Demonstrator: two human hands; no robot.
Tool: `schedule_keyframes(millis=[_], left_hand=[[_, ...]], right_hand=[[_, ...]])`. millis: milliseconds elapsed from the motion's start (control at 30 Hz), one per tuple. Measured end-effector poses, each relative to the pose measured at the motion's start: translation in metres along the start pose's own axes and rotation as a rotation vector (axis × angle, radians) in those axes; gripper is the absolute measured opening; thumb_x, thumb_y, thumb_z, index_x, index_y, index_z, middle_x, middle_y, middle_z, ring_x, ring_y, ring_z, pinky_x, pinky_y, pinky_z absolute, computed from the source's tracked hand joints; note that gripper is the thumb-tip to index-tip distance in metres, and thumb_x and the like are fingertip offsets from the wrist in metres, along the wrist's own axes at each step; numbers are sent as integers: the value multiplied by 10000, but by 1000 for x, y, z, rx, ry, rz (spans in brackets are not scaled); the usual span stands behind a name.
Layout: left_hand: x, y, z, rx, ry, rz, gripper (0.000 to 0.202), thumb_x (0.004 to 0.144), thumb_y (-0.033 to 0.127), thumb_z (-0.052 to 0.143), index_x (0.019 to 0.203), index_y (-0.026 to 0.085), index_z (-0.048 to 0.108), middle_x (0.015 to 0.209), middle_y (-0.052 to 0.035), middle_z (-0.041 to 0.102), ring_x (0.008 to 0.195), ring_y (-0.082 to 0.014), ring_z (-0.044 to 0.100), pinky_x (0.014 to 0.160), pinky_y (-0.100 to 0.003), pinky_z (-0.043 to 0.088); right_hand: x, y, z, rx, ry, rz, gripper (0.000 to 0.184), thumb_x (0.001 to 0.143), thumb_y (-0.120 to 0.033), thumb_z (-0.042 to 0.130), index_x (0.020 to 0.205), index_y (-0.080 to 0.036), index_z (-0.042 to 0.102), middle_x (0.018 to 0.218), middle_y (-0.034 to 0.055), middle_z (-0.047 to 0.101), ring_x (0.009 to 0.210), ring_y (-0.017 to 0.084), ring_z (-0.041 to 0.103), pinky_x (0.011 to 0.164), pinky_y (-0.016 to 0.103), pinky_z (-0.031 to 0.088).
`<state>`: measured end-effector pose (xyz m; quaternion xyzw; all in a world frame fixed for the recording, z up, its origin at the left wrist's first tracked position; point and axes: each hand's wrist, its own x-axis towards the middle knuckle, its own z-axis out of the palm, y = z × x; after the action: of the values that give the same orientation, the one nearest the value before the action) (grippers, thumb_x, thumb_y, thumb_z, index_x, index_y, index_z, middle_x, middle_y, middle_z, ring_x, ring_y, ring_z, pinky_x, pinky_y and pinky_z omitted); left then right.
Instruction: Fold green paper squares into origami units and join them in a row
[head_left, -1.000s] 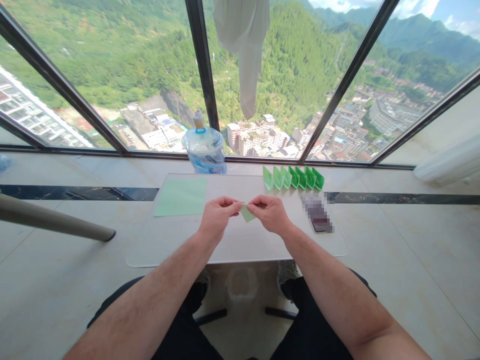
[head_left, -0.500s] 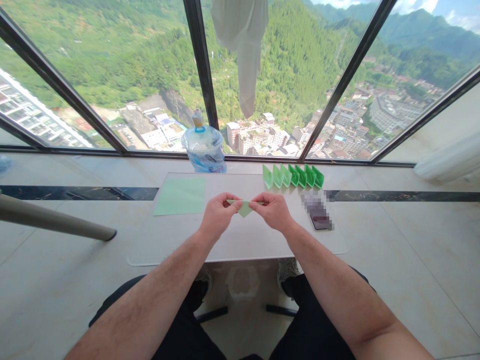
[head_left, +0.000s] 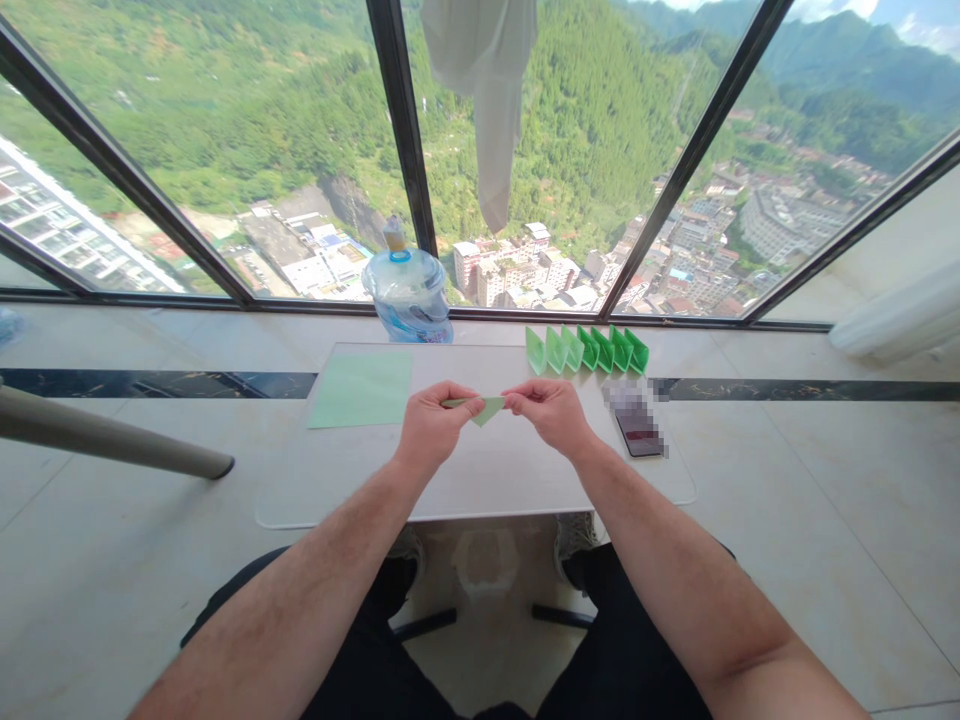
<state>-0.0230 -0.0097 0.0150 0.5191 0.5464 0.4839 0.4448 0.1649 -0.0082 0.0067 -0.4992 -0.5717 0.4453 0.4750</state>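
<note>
Pinching a small folded pale-green paper (head_left: 489, 408) between thumb and fingers, the left hand (head_left: 435, 425) in the head view grips it from its left side, with a pointed end showing downward. The right hand (head_left: 553, 415) has thumb and forefinger drawn close together at the paper's right corner; whether they clasp it or only touch it is too small to tell. The paper is between the two hands, above the middle of the white table (head_left: 495, 485). Thin paper looks easy to crease askew: if the right fingertips pull while the left thumb presses, the layers could slide out of line, or a corner could tear. Should the left thumb slacken, the folds might spring apart, since little else appears to steady them. The row of folded green paper pieces (head_left: 589, 350) stands at the far right edge, just behind the smartphone (head_left: 641, 437), so a wide swing of the right forearm could nudge the phone or topple that row. On the left, the flat light-green sheet (head_left: 360, 390) lies near the left hand with nothing weighting it, and a brushing wrist could shift or bend it.
</note>
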Motion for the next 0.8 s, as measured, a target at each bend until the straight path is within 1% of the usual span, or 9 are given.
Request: schedule_keyframes(millis=[67, 100, 200, 333, 433, 500, 600, 700, 800], left_hand=[[1, 0, -1, -28, -33, 4, 215, 615, 361, 830, 707, 184, 748, 780, -44, 748, 731, -182, 642, 677, -280, 486], [1, 1, -2, -47, -78, -9, 215, 633, 373, 815, 705, 182, 748, 815, -54, 754, 763, -189, 652, 697, -285, 496], [3, 4, -6, -127, -274, -143, 244, 703, 412, 729, 733, 171, 757, 825, -77, 744, 752, -195, 653, 642, -287, 507], [5, 8, -9, -196, -503, -356, 336, 683, 382, 745, 939, 165, 770, 786, -94, 729, 688, -200, 663, 538, -269, 480], [4, 7, -7, -246, -591, -389, 466, 676, 367, 789, 1100, 181, 740, 900, -115, 748, 723, -209, 694, 557, -272, 494], [3, 5, -3, -263, -576, -379, 483, 663, 336, 809, 1117, 190, 733, 968, -116, 747, 757, -207, 702, 593, -286, 524], [4, 3, 1, -270, -454, -348, 484, 634, 301, 829, 1094, 185, 730, 996, -106, 734, 773, -196, 696, 613, -295, 553], [5, 1, 4, -240, -314, -308, 481, 601, 302, 850, 1045, 169, 720, 1020, -97, 703, 740, -177, 686, 612, -310, 581], [4, 1, 6, -152, -253, -251, 480, 595, 320, 857, 1019, 161, 697, 1053, -82, 669, 714, -160, 681, 603, -318, 601]], right_hand=[[1, -1, -3, -11, -5, -7, 222, 718, -411, 774, 755, -193, 783, 711, 37, 741, 655, 164, 622, 611, 288, 471], [2, -2, -5, -22, -4, -12, 214, 720, -406, 774, 746, -194, 780, 727, 39, 747, 667, 167, 629, 622, 291, 478], [5, -1, -10, -36, -16, -29, 198, 722, -396, 774, 755, -201, 783, 734, 35, 746, 675, 167, 628, 632, 294, 485], [8, 2, -11, -23, -33, -27, 220, 721, -401, 778, 793, -193, 785, 663, 17, 698, 595, 132, 564, 576, 279, 461], [7, 4, -6, 5, -26, -17, 311, 721, -410, 781, 931, -181, 774, 719, 20, 703, 606, 128, 571, 580, 279, 490], [6, 5, -3, 8, -8, -17, 392, 722, -414, 785, 1037, -184, 747, 861, 46, 736, 672, 143, 617, 622, 295, 529], [5, 4, -1, -44, 43, -10, 412, 758, -436, 765, 1086, -192, 718, 1052, 87, 742, 795, 176, 673, 694, 323, 561], [5, 5, -1, -76, 39, 14, 408, 785, -467, 746, 1077, -185, 706, 1073, 107, 741, 869, 201, 697, 749, 338, 571], [6, 10, 2, -94, -6, 55, 467, 760, -491, 767, 1099, -179, 688, 1039, 106, 745, 863, 205, 706, 757, 341, 573]])
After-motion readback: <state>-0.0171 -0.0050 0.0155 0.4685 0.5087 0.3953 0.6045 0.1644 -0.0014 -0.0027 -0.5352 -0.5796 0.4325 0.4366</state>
